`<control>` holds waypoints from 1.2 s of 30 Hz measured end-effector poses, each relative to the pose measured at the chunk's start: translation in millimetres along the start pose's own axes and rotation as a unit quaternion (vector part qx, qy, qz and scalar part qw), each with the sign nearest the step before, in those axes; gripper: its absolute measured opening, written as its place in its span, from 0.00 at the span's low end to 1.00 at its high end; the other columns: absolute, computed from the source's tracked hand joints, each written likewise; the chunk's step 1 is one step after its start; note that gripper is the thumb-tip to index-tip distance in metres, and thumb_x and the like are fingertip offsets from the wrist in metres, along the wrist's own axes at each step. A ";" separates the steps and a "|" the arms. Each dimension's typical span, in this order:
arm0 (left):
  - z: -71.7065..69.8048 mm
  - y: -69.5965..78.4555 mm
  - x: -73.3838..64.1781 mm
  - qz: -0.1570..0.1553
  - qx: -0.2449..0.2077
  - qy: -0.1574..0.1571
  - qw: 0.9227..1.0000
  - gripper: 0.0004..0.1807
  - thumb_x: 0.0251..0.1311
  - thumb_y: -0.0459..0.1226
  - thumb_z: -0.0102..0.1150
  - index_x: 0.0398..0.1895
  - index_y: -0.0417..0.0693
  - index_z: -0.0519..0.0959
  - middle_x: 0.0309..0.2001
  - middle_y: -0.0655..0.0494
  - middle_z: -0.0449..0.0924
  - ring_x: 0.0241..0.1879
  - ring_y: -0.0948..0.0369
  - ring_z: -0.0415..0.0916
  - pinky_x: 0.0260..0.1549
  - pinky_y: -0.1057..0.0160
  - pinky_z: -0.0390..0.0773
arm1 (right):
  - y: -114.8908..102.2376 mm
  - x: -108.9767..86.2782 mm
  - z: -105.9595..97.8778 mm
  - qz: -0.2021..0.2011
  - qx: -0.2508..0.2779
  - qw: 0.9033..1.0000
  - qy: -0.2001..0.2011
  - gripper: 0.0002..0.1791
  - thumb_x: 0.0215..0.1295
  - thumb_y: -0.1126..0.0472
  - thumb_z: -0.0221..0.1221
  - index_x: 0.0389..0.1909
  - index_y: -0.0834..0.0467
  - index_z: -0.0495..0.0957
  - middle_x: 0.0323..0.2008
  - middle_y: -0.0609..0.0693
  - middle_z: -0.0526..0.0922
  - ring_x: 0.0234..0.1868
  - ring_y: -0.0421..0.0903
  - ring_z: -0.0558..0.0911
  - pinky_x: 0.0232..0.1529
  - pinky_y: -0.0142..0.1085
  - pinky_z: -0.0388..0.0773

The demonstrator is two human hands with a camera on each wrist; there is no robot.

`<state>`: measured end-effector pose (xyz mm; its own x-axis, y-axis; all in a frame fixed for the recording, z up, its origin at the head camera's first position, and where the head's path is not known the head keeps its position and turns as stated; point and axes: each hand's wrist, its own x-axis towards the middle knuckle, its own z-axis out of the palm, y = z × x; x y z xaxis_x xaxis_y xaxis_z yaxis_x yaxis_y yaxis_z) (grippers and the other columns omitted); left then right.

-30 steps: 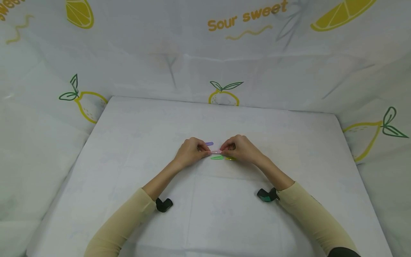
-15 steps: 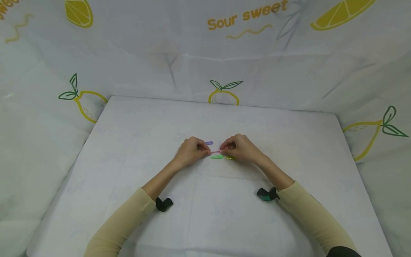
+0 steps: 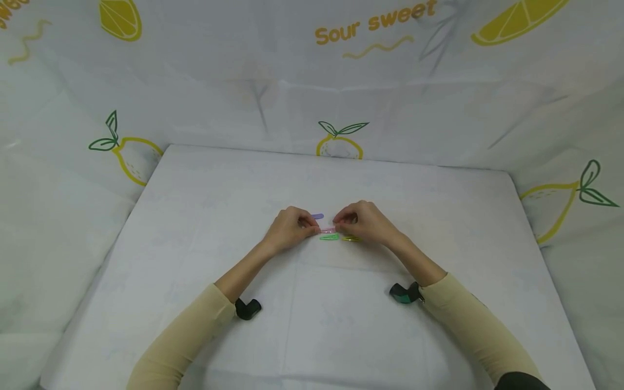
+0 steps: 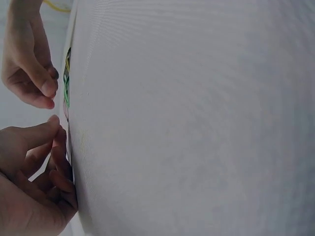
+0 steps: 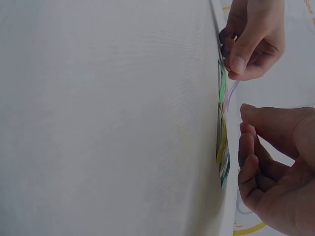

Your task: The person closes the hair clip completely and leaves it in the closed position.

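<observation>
In the head view my left hand pinches the left end of a pink snap hair clip between thumb and index finger. My right hand is at the clip's right end with fingers bent; the right wrist view shows a small gap between its thumb and index tips, nothing visibly held. A green hair clip lies just nearer than the pink one. To its right is a yellow hair clip, partly under my right hand. Beyond my left fingertips lies a purple hair clip, its left part hidden.
A teal hair clip shows beside the yellow one in the right wrist view. White cloth covers the table. Behind and at both sides hangs a white curtain printed with lemons.
The pink clip, pale and thin a second ago, now shows its pink outline. My right hand has risen slightly away from it, uncovering more of the yellow clip. My left hand stays put.
</observation>
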<state>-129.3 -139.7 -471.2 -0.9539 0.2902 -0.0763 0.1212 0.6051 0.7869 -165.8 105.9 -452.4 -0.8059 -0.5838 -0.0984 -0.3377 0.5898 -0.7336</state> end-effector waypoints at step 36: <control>-18.0 -5.5 3.9 -0.029 -0.055 0.043 0.997 0.10 0.70 0.39 0.70 0.44 0.41 0.90 0.38 0.47 0.92 0.39 0.57 0.87 0.42 0.64 0.79 | -9.6 24.4 5.6 -0.043 0.006 0.999 0.019 0.12 0.69 0.66 0.71 0.51 0.66 0.89 0.46 0.59 0.92 0.46 0.50 0.88 0.51 0.39 0.84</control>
<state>-138.6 -155.2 -464.7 -0.9790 0.1903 -0.0738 0.0397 0.5325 0.8455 -179.5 82.9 -451.6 -0.7918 -0.6107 -0.0089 -0.4015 0.5316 -0.7458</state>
